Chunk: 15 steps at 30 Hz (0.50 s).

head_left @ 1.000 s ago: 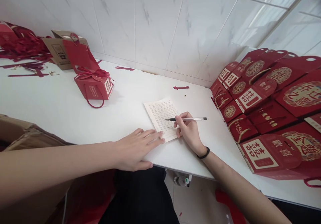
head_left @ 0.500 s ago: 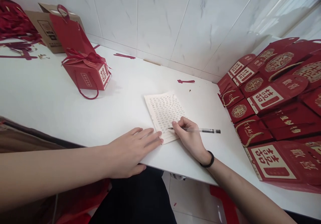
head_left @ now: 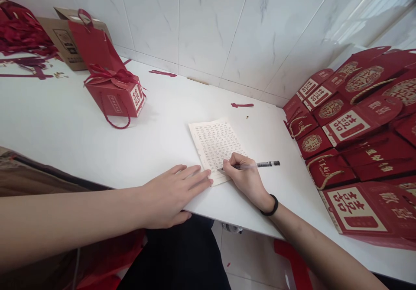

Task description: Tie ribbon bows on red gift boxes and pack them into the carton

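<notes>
A small sheet of paper (head_left: 216, 145) covered in rows of handwriting lies on the white table (head_left: 162, 142). My right hand (head_left: 248, 179) rests on its lower right part with fingers closed round a clear pen (head_left: 260, 165), whose tip is at the lowest written rows. A black band (head_left: 271, 205) circles the right wrist. My left hand (head_left: 175, 194) lies flat at the table's front edge, fingers spread a little, and its fingertips touch the paper's lower left edge. It holds nothing.
Red gift boxes (head_left: 354, 129) are stacked at the right. Back left are a red box with a bow (head_left: 113, 95), a brown box (head_left: 65, 43) and a heap of red ribbon (head_left: 24, 34). Short red ribbon pieces (head_left: 242, 105) lie near the tiled wall (head_left: 208, 30).
The pen has tilted slightly, its back end now lower in angle and nearer my right hand, with the tip a little lower on the sheet. My left hand stays on the paper's edge.
</notes>
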Motion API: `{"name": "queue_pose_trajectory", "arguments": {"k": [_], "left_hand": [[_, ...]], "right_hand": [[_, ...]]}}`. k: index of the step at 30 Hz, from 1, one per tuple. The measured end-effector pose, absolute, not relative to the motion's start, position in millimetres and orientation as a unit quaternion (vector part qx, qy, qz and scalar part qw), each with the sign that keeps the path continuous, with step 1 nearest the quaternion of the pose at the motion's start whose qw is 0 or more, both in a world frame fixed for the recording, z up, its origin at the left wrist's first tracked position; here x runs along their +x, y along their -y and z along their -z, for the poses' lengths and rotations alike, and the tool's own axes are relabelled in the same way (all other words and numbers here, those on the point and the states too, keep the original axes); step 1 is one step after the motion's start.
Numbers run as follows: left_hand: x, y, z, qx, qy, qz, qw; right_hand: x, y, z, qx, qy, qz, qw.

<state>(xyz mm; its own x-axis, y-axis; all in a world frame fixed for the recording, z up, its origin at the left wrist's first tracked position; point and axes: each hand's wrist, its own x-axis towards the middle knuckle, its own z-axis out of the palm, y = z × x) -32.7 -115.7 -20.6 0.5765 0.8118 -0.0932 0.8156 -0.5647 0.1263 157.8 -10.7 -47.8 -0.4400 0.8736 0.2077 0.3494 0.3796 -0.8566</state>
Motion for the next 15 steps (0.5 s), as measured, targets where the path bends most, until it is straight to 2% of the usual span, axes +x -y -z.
{"name": "queue_pose_trajectory", "arguments": {"k": [15], "left_hand": [[-33.1, 116.5, 22.5, 0.886, -0.458, -0.005, 0.068]], "right_hand": [[156.9, 10.0, 47.0, -0.425, 0.755, -0.370, 0.335]]}}
